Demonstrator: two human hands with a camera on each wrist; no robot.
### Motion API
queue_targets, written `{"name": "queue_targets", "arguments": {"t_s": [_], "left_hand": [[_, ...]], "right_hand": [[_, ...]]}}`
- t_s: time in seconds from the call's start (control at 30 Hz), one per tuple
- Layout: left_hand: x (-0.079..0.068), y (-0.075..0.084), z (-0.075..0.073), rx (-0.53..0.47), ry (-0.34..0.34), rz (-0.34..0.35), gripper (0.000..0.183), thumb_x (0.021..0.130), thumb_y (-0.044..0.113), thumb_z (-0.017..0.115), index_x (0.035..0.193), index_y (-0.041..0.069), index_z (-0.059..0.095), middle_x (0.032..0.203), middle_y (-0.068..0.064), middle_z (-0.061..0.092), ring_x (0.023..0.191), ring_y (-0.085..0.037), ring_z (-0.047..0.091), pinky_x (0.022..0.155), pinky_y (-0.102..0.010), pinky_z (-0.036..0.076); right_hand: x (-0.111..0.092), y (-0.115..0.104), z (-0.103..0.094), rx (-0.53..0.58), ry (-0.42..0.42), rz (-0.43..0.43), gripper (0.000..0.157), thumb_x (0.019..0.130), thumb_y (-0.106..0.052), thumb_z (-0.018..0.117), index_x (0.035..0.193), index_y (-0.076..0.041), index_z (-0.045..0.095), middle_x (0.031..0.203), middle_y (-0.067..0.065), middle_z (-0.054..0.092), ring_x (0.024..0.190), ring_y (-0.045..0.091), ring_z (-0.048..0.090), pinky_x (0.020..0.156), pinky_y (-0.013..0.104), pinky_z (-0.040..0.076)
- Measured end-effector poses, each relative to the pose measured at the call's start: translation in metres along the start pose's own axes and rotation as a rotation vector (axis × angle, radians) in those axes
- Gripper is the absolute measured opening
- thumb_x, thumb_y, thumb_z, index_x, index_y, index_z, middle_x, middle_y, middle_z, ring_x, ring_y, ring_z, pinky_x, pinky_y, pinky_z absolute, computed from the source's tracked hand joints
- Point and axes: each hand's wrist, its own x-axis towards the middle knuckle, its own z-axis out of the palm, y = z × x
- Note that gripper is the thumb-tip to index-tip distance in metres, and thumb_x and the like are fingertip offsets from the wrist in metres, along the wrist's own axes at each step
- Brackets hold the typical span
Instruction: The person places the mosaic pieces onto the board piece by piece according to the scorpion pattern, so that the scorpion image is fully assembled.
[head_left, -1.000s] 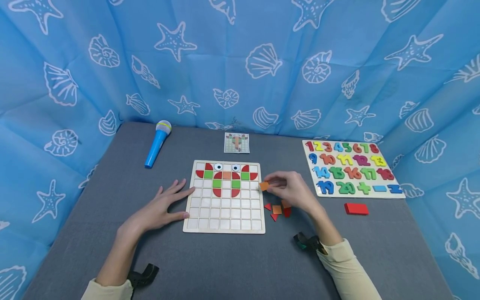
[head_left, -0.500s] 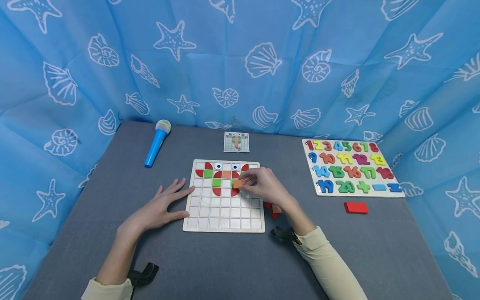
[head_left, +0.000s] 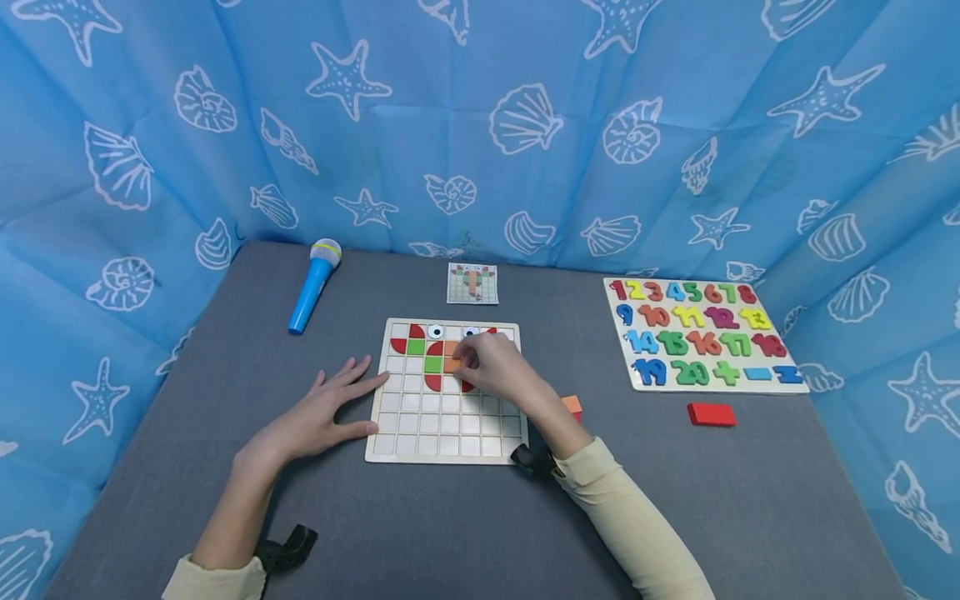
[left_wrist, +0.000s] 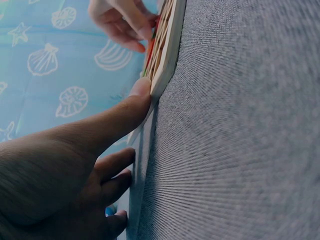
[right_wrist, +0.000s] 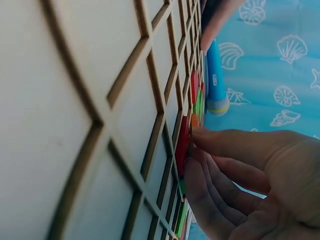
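A wooden grid board point(head_left: 429, 423) lies flat, with red, green and orange tiles and two eye tiles in its upper rows. My right hand point(head_left: 497, 367) pinches an orange square tile point(head_left: 451, 365) at a cell just below another orange square point(head_left: 451, 347). This hand covers part of the pattern's right side. In the right wrist view, the thumb and fingers meet at the orange tile point(right_wrist: 195, 120) beside a red tile point(right_wrist: 182, 147). My left hand point(head_left: 318, 421) has its fingers spread, with index fingertip and thumb touching the board's left edge.
Behind the board lies a small pattern card point(head_left: 472, 284). A blue toy microphone point(head_left: 314, 287) is at the back left. On the right are a number puzzle point(head_left: 701, 333) and a red block point(head_left: 712, 415). Loose tiles point(head_left: 572, 407) sit partly hidden by the right forearm.
My right hand has moved left from beside the board, carrying the orange tile to the cell under the other orange square. The left hand has stayed in place.
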Motion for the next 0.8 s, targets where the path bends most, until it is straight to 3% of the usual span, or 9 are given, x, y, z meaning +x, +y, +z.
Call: {"name": "queue_targets", "arguments": {"t_s": [0.3,0.67,0.8], "left_hand": [[0.0,-0.002,0.001,-0.004,0.004,0.003,0.081,0.098,0.044,0.08,0.168,0.022,0.044,0.18,-0.024,0.023,0.168,-0.054,0.012,0.127,-0.084,0.003],[-0.002,-0.005,0.001,-0.012,0.015,0.033,0.081,0.098,0.043,0.08,0.168,0.021,0.044,0.179,-0.026,0.023,0.167,-0.055,0.012,0.126,-0.085,0.004],[-0.001,-0.004,0.001,-0.015,0.016,0.034,0.081,0.098,0.044,0.08,0.167,0.021,0.045,0.179,-0.025,0.024,0.168,-0.055,0.012,0.126,-0.085,0.004]], "right_hand": [[-0.01,0.006,-0.004,0.044,0.013,-0.015,0.014,0.097,-0.004,0.077,0.111,0.0,0.08,0.093,0.007,0.08,0.083,0.012,0.073,0.078,0.027,0.062],[-0.049,0.031,-0.029,0.151,-0.001,0.013,0.017,0.098,-0.01,0.08,0.114,-0.002,0.08,0.095,0.006,0.079,0.083,0.009,0.069,0.077,0.023,0.06],[-0.067,0.044,-0.042,0.141,-0.013,0.033,0.018,0.098,-0.01,0.08,0.113,-0.001,0.079,0.095,0.006,0.079,0.083,0.009,0.069,0.076,0.024,0.06]]}}
